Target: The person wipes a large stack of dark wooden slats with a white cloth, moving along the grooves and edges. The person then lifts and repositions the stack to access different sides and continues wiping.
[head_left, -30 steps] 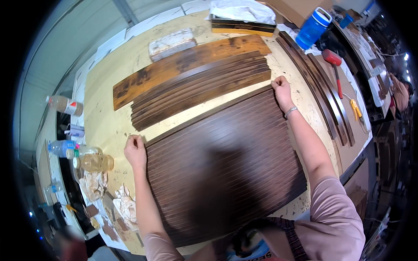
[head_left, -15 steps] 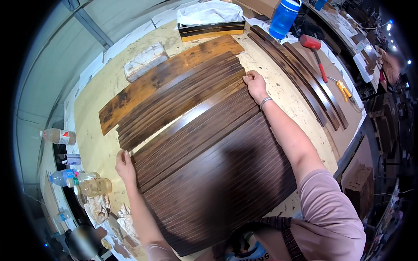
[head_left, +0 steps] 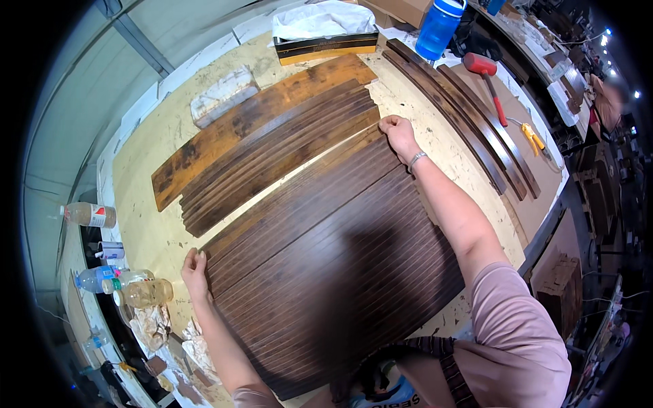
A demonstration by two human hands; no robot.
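Dark brown wooden slats lie side by side before me as a wide grooved panel (head_left: 326,251). At its far edge runs a wooden slat (head_left: 292,185), browner than the rest and flush with its neighbours. My left hand (head_left: 196,272) pinches the left end of this slat, fingers closed. The right hand (head_left: 400,134) has its thumb and fingers closed on the right end. Beyond a narrow strip of bare tabletop lie several loose ridged slats (head_left: 279,153), packed together. A wider orange-brown board (head_left: 265,119) with dark blotches rests behind them.
A wrapped block (head_left: 223,96) and a cloth-filled box (head_left: 326,46) stand at the back. On the right are long dark strips (head_left: 462,126), a red mallet (head_left: 481,65), yellow-handled pliers (head_left: 532,139) and a blue bottle (head_left: 439,30). Several bottles (head_left: 146,292) and crumpled rags line the left edge.
Both hands have drawn a slat toward me against the panel. Its far edge now shows a browner tone, and a pale gap separates it from the loose slats.
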